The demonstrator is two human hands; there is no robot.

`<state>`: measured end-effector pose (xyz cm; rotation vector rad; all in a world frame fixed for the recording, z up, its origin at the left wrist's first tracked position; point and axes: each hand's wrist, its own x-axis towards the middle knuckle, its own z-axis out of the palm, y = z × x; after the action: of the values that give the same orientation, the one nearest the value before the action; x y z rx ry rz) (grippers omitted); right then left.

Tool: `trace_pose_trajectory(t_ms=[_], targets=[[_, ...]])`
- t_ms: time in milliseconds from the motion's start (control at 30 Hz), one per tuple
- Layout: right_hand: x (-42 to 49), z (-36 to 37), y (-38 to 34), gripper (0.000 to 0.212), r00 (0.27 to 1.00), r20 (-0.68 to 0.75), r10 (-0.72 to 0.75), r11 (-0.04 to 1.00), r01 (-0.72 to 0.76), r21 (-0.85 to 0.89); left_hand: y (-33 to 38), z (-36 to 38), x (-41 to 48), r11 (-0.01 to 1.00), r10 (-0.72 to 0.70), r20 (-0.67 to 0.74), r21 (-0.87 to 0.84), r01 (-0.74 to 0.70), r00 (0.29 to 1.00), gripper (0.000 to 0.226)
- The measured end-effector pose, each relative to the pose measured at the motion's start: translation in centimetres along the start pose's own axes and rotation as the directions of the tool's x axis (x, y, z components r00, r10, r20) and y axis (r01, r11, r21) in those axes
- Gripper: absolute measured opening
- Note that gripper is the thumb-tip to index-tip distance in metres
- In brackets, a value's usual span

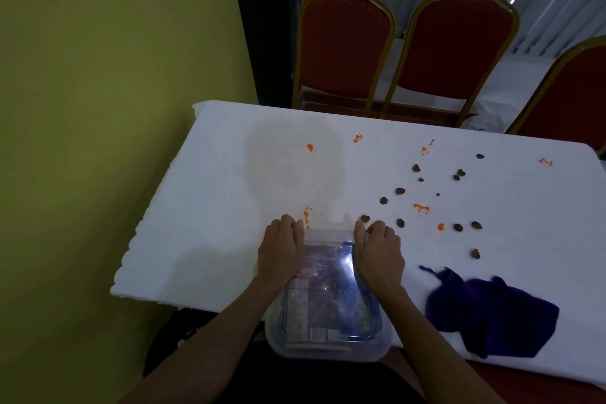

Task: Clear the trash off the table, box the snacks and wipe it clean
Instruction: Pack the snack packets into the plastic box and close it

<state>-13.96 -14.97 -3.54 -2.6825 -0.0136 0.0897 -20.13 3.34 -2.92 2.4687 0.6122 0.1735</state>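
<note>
A clear plastic box (328, 348) with its lid on overhangs the near edge of the white table (213, 207). Snack packets show through the lid. My left hand (282, 249) grips the box's far left corner. My right hand (378, 252) grips its far right corner. Both hands press down on the lid's far edge. Several small brown crumbs (400, 190) lie scattered to the right of the box. Orange smears (421, 208) dot the tablecloth. A purple cloth (492, 311) lies crumpled at the near right.
A faint damp patch (295, 157) marks the cloth beyond the box. Red chairs with gold frames (344, 43) stand behind the table's far edge. A yellow-green wall (114, 75) runs along the left.
</note>
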Motion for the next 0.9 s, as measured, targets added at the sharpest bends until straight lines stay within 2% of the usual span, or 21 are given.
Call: trace_pose_trajectory(t_ms=[233, 333, 400, 467, 600, 700, 800, 900], targets=[[0.1, 0.5, 0.4, 0.043, 0.999, -0.008, -0.042, 0.999, 0.042, -0.004, -0.1, 0.2, 0.1, 1.0, -0.021, -0.015, -0.007, 0.021, 1.0, 0.031], [0.1, 0.6, 0.7, 0.036, 0.996, 0.038, -0.079, 0.988, 0.083, -0.132, -0.3, 0.2, -0.3, 1.0, -0.023, -0.034, -0.016, 0.022, 0.999, 0.031], [0.2, 0.8, 0.9, 0.034, 0.988, 0.091, -0.127, 0.961, 0.145, -0.236, -0.4, 0.0, -1.2, 1.0, -0.015, -0.056, -0.026, 0.014, 0.998, 0.04], [0.1, 0.6, 0.9, 0.039, 0.983, 0.121, -0.138, 0.951, 0.166, -0.259, -0.5, -0.1, -2.7, 0.998, -0.03, -0.077, -0.058, 0.025, 0.997, 0.052], [-0.2, -0.1, 0.7, 0.053, 0.963, 0.142, -0.228, 0.923, 0.26, -0.283, -1.3, -0.1, -6.5, 0.977, -0.171, -0.062, -0.14, 0.161, 0.983, 0.071], [-0.2, -0.6, 0.6, 0.053, 0.949, 0.162, -0.269, 0.908, 0.306, -0.286, -1.6, 0.0, -8.6, 0.956, -0.266, -0.033, -0.135, 0.259, 0.963, 0.062], [-0.1, -0.9, 0.4, 0.044, 0.939, 0.167, -0.302, 0.902, 0.338, -0.269, -1.1, -0.1, -9.5, 0.938, -0.321, -0.037, -0.154, 0.312, 0.946, 0.052], [0.3, -1.0, 0.5, 0.035, 0.938, 0.187, -0.293, 0.931, 0.324, -0.169, -0.6, -0.2, -9.3, 0.932, -0.35, -0.056, -0.126, 0.341, 0.935, 0.046]])
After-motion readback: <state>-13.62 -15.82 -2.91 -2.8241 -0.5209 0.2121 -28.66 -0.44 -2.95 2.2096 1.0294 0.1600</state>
